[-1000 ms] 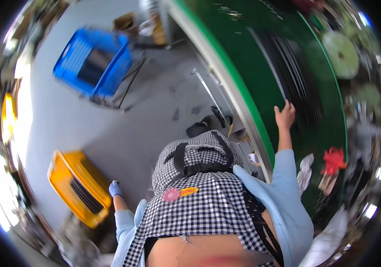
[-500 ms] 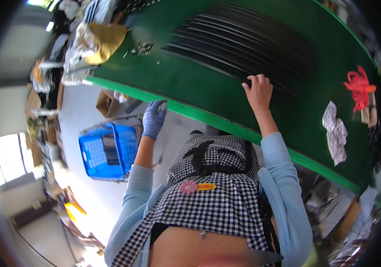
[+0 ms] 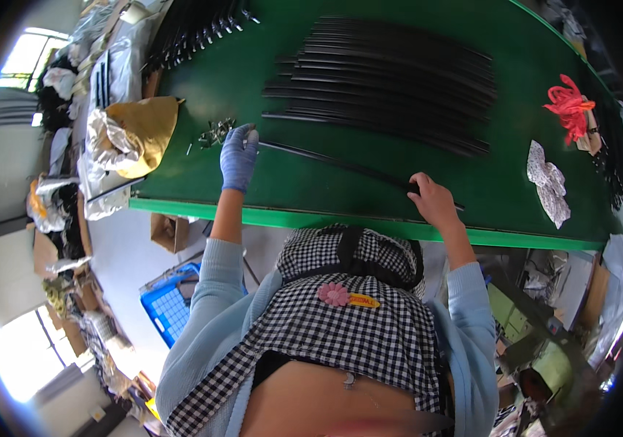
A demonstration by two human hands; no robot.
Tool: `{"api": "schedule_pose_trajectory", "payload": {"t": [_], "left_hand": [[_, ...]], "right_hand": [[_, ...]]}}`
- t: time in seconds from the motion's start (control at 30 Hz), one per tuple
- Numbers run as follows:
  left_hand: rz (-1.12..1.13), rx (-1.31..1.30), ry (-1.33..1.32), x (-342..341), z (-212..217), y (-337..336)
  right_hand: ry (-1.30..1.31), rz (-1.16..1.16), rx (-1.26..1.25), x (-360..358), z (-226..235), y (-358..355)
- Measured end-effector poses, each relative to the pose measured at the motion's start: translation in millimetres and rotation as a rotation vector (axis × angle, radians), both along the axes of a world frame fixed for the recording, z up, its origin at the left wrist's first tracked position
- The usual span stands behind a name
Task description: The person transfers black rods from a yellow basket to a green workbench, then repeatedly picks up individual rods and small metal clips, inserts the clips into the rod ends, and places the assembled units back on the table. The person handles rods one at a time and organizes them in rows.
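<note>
My right hand [image 3: 435, 201], bare, is closed on a thin black rod [image 3: 333, 159] near its right end. The rod slants across the green tabletop, and its left end lies beside my left hand [image 3: 239, 160]. That hand wears a blue-grey glove, its fingers drawn together at the tips. What they pinch, if anything, is too small to make out. Just left of the gloved fingers lies a small heap of shiny metal pieces [image 3: 213, 134]. Beyond both hands, several similar black rods [image 3: 391, 76] lie side by side in a wide row.
A yellow-brown sack [image 3: 152, 131] stands at the table's left end. More black rods with shiny ends [image 3: 195, 33] lie at the far left. On the right are a patterned cloth [image 3: 546, 182] and red strips [image 3: 570, 109]. A blue crate [image 3: 173, 306] and cardboard box [image 3: 169, 231] are below the table.
My right hand has drawn one rod from the row toward me. My left hand has risen from beyond the table's front edge to beside the metal pieces. The view has shifted.
</note>
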State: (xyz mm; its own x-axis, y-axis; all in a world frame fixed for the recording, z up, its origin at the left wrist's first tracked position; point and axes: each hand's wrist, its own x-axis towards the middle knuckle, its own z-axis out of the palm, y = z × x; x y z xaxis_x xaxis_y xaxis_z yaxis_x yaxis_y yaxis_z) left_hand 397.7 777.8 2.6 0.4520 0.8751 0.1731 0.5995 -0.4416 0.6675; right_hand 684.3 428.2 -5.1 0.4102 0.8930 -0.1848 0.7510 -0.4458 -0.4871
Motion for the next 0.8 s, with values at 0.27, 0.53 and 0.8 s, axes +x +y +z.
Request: {"api": "schedule_pose_trajectory", "payload": {"t": [0.27, 0.53, 0.8], "left_hand": [[-0.441, 0.491, 0.419, 42, -19, 25], [-0.730, 0.305, 0.560, 37, -18, 40], [-0.659, 0.139, 0.280, 35, -20, 29]], "right_hand": [[0.144, -0.677, 0.312, -57, 57, -37], [1.071, -1.163, 0.997, -115, 59, 35], [1.477, -1.453, 0.784, -159, -22, 99]]}}
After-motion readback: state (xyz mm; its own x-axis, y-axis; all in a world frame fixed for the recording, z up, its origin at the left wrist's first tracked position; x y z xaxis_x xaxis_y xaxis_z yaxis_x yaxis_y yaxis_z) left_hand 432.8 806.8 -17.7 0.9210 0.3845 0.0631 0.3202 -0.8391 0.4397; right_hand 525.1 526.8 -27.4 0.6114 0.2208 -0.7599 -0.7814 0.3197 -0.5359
